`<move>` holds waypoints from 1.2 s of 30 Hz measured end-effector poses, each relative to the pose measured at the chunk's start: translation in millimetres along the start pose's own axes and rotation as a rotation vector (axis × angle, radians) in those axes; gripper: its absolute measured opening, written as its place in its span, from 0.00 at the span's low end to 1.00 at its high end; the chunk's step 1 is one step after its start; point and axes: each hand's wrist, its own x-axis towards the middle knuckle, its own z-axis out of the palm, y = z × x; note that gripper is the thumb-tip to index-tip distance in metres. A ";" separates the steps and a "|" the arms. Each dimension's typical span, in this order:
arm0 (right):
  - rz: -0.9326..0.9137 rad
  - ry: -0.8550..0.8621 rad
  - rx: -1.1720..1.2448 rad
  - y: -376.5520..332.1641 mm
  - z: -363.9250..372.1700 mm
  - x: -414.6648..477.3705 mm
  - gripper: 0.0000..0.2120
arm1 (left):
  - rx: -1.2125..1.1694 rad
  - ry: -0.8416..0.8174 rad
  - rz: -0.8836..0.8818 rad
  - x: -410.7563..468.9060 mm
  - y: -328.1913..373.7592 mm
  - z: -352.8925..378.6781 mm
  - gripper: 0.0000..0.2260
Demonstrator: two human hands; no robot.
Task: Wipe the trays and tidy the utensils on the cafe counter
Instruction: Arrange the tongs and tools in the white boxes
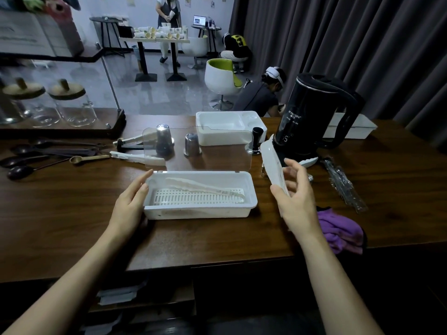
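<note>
A white utensil tray (200, 211) with a slotted drain insert sits on the brown counter in front of me, its clear lid (217, 153) standing open behind it. White tongs (205, 187) lie inside. My left hand (131, 201) rests with straight fingers against the tray's left end. My right hand (296, 192) holds a flat white plastic piece (272, 163) upright, to the right of the tray. A purple cloth (341, 228) lies bunched at the counter's front edge by my right wrist.
Behind the tray stand two metal cups (164, 139), a second white tray (227, 128), a tamper (256, 141) and a black kettle (314, 114). Dark spoons (36, 158), a brass scoop (89, 158) and more white tongs (137, 157) lie at left. Wrapped cutlery (343, 182) lies at right.
</note>
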 end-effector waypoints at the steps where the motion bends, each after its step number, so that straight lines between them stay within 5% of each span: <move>1: -0.021 -0.043 -0.004 -7.4 1.9 4.2 0.29 | 0.006 0.004 0.003 -0.7 -0.4 0.0 0.20; 9: -0.232 -0.472 0.061 -71.0 63.1 30.1 0.21 | 0.080 -0.002 0.011 -6.2 0.5 1.2 0.20; 17: -0.210 -0.818 -0.088 -66.4 119.5 39.0 0.18 | 0.079 0.018 -0.026 -7.0 -0.1 2.1 0.18; 36: -0.285 -0.869 -0.497 -60.3 143.9 32.2 0.17 | 0.091 0.044 -0.024 -12.2 11.2 5.2 0.20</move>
